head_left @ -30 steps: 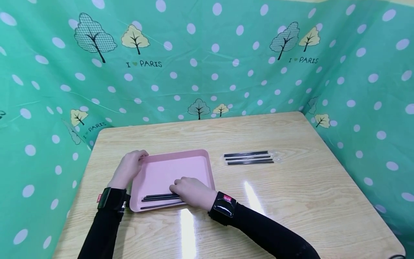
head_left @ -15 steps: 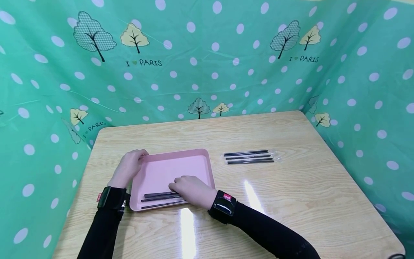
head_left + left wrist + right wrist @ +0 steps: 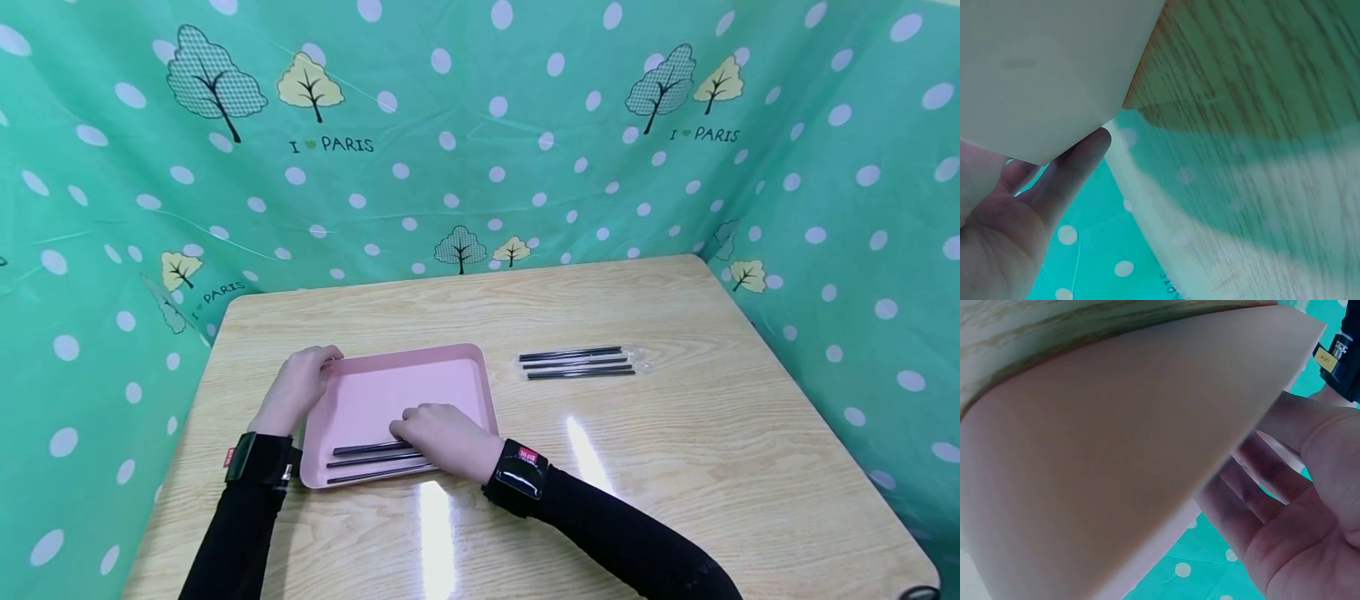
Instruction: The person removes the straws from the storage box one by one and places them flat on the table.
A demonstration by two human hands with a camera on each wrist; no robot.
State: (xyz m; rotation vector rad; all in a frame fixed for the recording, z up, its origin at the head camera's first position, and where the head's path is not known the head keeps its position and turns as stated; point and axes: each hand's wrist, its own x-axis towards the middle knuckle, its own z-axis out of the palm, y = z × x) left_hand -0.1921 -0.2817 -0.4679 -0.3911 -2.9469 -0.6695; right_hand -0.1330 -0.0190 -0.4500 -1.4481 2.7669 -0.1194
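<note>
A shallow pink tray [image 3: 405, 392] lies on the wooden table with several thin black sticks [image 3: 371, 457] along its near side. My left hand [image 3: 298, 385] grips the tray's far left corner; in the left wrist view, its fingers [image 3: 1082, 159] reach past the tray's pale outer wall. My right hand [image 3: 442, 437] reaches over the near right side, its fingers on the right ends of the sticks. Those ends and the fingertips are hidden, also in the right wrist view, where the tray wall [image 3: 1116, 437] covers them. Whether the right hand pinches a stick cannot be seen.
Right of the tray, several more black sticks [image 3: 576, 364] lie in a clear plastic wrapper [image 3: 641, 360]. A green dotted cloth [image 3: 465, 167] stands behind and on both sides of the table [image 3: 675, 433]. A dark looped thing shows at the lower right corner.
The sticks in the tray have spread apart, the farthest one shifting slightly toward the far side. My right hand has moved slightly with it. My left hand stays at the tray's corner.
</note>
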